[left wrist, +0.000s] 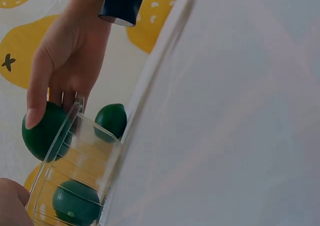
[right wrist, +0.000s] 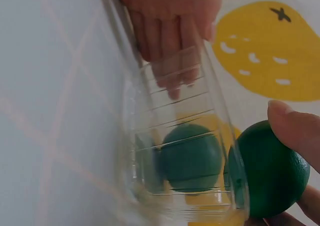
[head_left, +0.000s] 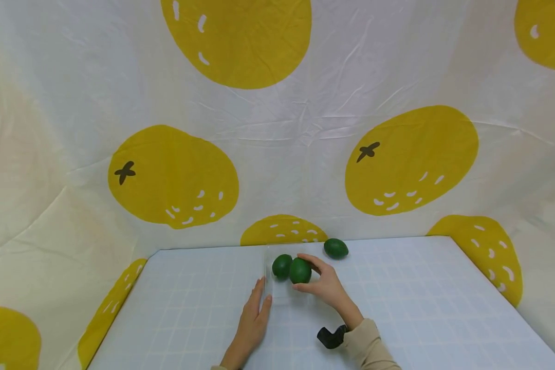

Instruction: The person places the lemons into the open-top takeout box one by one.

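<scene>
A clear plastic box (left wrist: 109, 158) with ribbed walls stands on the table, with one green lime (head_left: 282, 267) inside it. My right hand (head_left: 325, 283) grips a second lime (head_left: 300, 271) between thumb and fingers, right at the box's rim in both wrist views. Straight fingers of my left hand (head_left: 254, 318) lie along the box's left side; through the clear wall they show in the right wrist view. A third lime (head_left: 335, 248) rests on the table beyond the box, to the right of it.
The table (head_left: 203, 308) has a pale checked cover and meets a fabric wall (head_left: 296, 169) printed with big yellow fruit at its back edge. A black curved strap piece (head_left: 331, 337) sits by my right sleeve (head_left: 367, 341).
</scene>
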Motion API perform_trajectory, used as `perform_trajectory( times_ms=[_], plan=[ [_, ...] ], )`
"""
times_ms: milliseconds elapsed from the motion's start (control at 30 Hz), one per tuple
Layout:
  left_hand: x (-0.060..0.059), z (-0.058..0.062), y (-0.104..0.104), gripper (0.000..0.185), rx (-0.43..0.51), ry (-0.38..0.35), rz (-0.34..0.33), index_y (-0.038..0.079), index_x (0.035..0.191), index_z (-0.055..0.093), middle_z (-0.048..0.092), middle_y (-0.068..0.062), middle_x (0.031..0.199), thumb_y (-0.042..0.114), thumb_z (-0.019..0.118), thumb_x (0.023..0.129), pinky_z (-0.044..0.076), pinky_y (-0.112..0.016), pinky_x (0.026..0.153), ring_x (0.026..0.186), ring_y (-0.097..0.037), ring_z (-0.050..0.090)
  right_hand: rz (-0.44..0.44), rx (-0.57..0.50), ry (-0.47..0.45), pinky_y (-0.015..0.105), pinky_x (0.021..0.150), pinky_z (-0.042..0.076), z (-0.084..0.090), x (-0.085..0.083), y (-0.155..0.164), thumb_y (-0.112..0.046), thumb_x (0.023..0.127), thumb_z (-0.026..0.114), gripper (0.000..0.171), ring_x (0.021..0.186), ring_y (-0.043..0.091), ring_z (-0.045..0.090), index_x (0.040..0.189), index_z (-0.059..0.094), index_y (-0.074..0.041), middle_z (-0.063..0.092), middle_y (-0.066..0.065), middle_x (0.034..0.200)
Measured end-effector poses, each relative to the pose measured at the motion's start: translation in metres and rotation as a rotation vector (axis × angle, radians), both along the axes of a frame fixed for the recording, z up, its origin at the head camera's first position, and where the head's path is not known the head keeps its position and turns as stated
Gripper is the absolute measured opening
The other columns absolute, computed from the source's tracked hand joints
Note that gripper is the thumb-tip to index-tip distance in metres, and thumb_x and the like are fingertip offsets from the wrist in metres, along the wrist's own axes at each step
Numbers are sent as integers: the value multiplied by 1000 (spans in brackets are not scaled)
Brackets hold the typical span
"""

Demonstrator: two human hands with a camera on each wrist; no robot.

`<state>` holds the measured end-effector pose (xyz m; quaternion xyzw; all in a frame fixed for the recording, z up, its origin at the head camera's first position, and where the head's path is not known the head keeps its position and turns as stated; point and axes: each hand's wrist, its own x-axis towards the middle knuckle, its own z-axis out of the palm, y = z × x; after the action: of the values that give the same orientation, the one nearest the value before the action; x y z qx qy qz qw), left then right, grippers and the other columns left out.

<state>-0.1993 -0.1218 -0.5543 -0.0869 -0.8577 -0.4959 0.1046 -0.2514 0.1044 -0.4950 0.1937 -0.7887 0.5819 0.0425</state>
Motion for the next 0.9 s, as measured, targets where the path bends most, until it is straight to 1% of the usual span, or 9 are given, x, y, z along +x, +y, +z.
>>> perform_trajectory(
  times_ms=[133,233,333,467,600,700,833,900],
  plan=[
    [0,0,0,56,-5,18,-6,0,152,34,33,-24,156,30,45,106,23,-58,116,144,-41,28,-19,114,70,56,109,38,-7,0,-7,-18,70,92,74,129,27,52,136,59,-11,59,3,137],
    [0,0,0,56,-13,26,-9,-1,152,34,32,-25,155,29,45,106,23,-59,115,143,-43,28,-17,180,137,57,106,41,-10,1,-10,-17,70,91,73,128,30,52,135,59,-9,58,7,138],
    [0,1,0,55,-12,13,-14,-1,152,33,32,-25,156,27,45,107,23,-58,116,144,-42,27,-8,221,179,58,105,42,-10,2,-12,-18,71,90,71,127,33,51,135,59,-7,57,11,137],
    [-1,0,1,54,-16,-12,-17,1,153,33,31,-23,157,27,44,107,22,-58,116,145,-40,27,-3,285,178,59,105,40,-9,2,-14,-23,74,88,71,125,34,51,135,57,-4,57,13,136],
    [-1,0,0,54,-18,1,-20,2,153,34,32,-23,156,27,44,107,23,-58,116,144,-40,28,1,361,165,57,100,42,-9,1,-16,-29,78,84,69,119,31,49,135,56,-4,57,12,133],
    [0,-1,0,53,-14,18,-25,2,153,34,32,-24,156,27,44,107,24,-58,115,144,-41,29,12,401,208,57,96,43,-11,-1,-19,-25,83,79,57,116,31,47,131,58,-3,59,12,129],
    [1,0,0,52,-10,25,-34,2,153,34,32,-25,155,25,44,107,24,-59,115,143,-44,29,38,435,276,54,94,45,-19,-4,-22,-18,90,73,40,115,31,45,124,61,-2,60,13,124],
    [1,0,0,52,-6,27,-37,2,153,34,32,-26,155,24,45,107,24,-59,114,143,-44,29,44,433,286,52,94,46,-21,-5,-23,-17,91,71,38,115,30,45,124,60,-1,59,13,124]
  ],
)
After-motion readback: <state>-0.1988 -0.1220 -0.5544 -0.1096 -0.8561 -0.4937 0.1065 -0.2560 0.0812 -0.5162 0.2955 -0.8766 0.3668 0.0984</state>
